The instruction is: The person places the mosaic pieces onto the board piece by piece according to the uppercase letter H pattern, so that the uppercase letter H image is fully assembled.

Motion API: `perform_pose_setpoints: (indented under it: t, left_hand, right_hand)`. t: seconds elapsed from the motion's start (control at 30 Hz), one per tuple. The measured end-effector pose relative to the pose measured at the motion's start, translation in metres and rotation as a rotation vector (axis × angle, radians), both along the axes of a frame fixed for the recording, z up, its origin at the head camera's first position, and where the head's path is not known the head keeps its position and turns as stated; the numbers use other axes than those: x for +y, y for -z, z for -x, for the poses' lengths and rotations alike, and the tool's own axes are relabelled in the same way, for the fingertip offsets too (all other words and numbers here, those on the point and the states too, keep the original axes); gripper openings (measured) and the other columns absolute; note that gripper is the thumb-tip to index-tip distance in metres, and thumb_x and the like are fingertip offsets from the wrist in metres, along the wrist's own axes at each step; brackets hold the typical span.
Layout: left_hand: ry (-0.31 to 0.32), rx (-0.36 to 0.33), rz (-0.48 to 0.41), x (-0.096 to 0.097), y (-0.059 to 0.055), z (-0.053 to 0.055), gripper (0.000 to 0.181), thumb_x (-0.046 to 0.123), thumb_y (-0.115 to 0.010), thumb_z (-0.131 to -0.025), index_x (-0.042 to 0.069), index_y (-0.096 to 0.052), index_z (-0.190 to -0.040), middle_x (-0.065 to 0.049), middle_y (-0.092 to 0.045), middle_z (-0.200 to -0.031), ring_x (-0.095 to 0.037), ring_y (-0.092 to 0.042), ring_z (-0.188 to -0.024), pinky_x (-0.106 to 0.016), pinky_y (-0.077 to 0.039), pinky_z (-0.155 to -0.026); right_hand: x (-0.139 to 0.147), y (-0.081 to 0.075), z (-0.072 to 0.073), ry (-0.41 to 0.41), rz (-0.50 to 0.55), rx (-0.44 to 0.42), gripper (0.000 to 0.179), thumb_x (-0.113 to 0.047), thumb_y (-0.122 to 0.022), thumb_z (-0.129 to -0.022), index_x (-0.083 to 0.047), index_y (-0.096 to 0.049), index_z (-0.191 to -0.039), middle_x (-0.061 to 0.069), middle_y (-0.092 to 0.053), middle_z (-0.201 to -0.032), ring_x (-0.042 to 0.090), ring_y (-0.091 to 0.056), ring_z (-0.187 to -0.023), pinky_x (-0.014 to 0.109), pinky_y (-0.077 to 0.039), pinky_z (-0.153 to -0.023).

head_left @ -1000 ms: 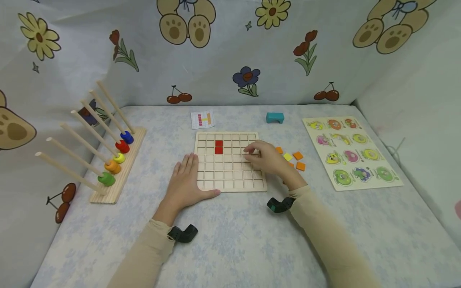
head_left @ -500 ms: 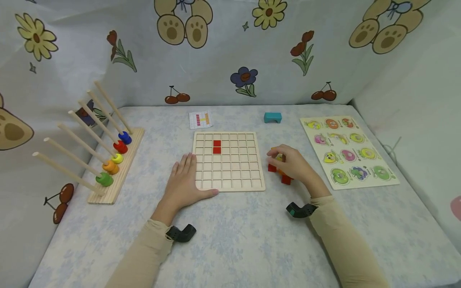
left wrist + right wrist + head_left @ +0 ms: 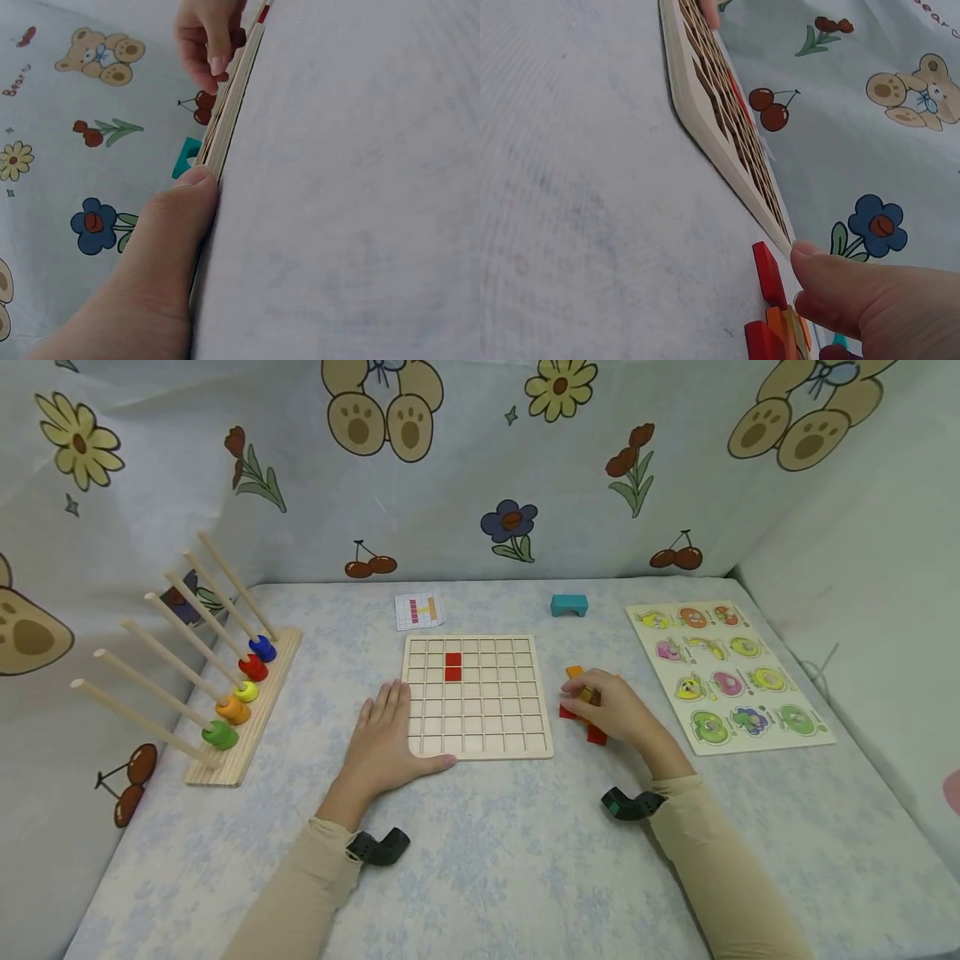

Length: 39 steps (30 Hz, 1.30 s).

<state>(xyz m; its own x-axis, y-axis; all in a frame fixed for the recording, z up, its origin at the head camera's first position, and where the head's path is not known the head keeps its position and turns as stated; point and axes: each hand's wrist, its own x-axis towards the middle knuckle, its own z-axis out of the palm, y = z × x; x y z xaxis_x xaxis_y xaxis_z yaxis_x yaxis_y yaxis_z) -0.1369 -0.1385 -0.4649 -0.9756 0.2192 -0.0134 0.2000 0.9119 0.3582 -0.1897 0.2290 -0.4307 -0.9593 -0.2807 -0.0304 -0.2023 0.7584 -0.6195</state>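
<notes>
My left hand (image 3: pixel 385 733) lies flat along the left edge of the wooden grid board (image 3: pixel 480 718), its thumb resting on the front edge. Two red square tiles (image 3: pixel 453 667) sit one behind the other in the board's upper left cells. To the right of the board, my right hand (image 3: pixel 618 706) is bent over a small pile of loose tiles, thumb and forefinger slightly apart. Red tiles (image 3: pixel 769 274), an orange tile (image 3: pixel 574 672) and a yellow tile (image 3: pixel 587 694) show around the fingers. I see no tile between thumb and forefinger; the other fingertips are partly hidden.
A printed pattern card (image 3: pixel 418 610) and a teal arch block (image 3: pixel 568 605) lie behind the board. At the left stands a wooden peg rack (image 3: pixel 262 710) with coloured beads. A fruit picture board (image 3: pixel 727 677) lies at the right, near the wall.
My right hand has moved off the board's right side to the tile pile, then dipped slightly over it. My left hand has stayed on the board; the two red tiles are unchanged.
</notes>
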Motion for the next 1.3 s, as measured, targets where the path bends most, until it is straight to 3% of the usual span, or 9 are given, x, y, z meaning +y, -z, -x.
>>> perform_pose_setpoints:
  t: [0.27, 0.47, 0.73, 0.97, 1.13, 1.3]
  left_hand:
    - [-0.004, -0.010, 0.001, 0.000, -0.001, -0.001, 0.144, 0.100, -0.045, -0.061, 0.004, 0.000, -0.159, -0.013, 0.000, -0.168, -0.028, 0.002, -0.156, -0.052, -0.004, -0.125]
    - [-0.004, -0.019, 0.004, 0.001, -0.001, -0.001, 0.145, 0.101, -0.043, -0.060, 0.004, 0.000, -0.159, -0.013, 0.000, -0.168, -0.028, 0.002, -0.156, -0.052, -0.004, -0.125]
    - [-0.005, -0.015, 0.009, 0.000, 0.000, 0.000, 0.145, 0.101, -0.043, -0.060, 0.004, 0.000, -0.159, -0.013, 0.000, -0.168, -0.028, 0.001, -0.156, -0.052, -0.004, -0.125]
    - [-0.009, -0.013, 0.006, 0.000, 0.001, 0.000, 0.145, 0.100, -0.044, -0.060, 0.004, -0.001, -0.159, -0.013, -0.001, -0.168, -0.029, 0.001, -0.156, -0.051, -0.004, -0.125]
    - [-0.009, -0.008, 0.005, -0.001, -0.001, -0.001, 0.145, 0.100, -0.044, -0.060, 0.004, -0.002, -0.159, -0.014, -0.002, -0.168, -0.029, 0.000, -0.156, -0.051, -0.004, -0.126]
    - [-0.010, -0.011, 0.010, 0.000, 0.000, -0.001, 0.146, 0.101, -0.043, -0.059, 0.004, -0.001, -0.159, -0.013, -0.001, -0.168, -0.028, 0.001, -0.156, -0.051, -0.004, -0.126]
  right_hand:
    - [0.003, 0.003, 0.000, -0.028, -0.016, -0.008, 0.028, -0.030, -0.073, -0.091, -0.015, -0.073, -0.115, 0.002, -0.065, -0.107, 0.021, -0.051, -0.086, 0.032, -0.045, -0.074]
    - [0.007, 0.000, -0.001, -0.031, -0.047, -0.027, 0.025, -0.032, -0.074, -0.090, -0.018, -0.074, -0.112, 0.002, -0.065, -0.110, 0.022, -0.052, -0.097, 0.036, -0.045, -0.084]
    - [0.007, -0.003, -0.002, -0.053, -0.017, -0.059, 0.021, -0.022, -0.076, -0.089, -0.016, -0.076, -0.108, 0.005, -0.067, -0.114, 0.024, -0.055, -0.111, 0.045, -0.048, -0.098]
    - [0.003, -0.003, -0.002, -0.052, -0.031, -0.084, 0.017, -0.023, -0.075, -0.090, -0.017, -0.067, -0.104, 0.003, -0.064, -0.100, 0.023, -0.052, -0.086, 0.034, -0.047, -0.073]
    - [0.001, -0.006, 0.001, -0.029, 0.007, -0.128, 0.018, -0.026, -0.074, -0.091, -0.017, -0.064, -0.103, 0.004, -0.062, -0.094, 0.022, -0.052, -0.077, 0.030, -0.046, -0.064]
    - [-0.006, -0.010, 0.009, -0.004, 0.044, -0.103, 0.019, -0.031, -0.074, -0.090, -0.020, -0.063, -0.103, 0.003, -0.061, -0.095, 0.024, -0.050, -0.070, 0.029, -0.044, -0.052]
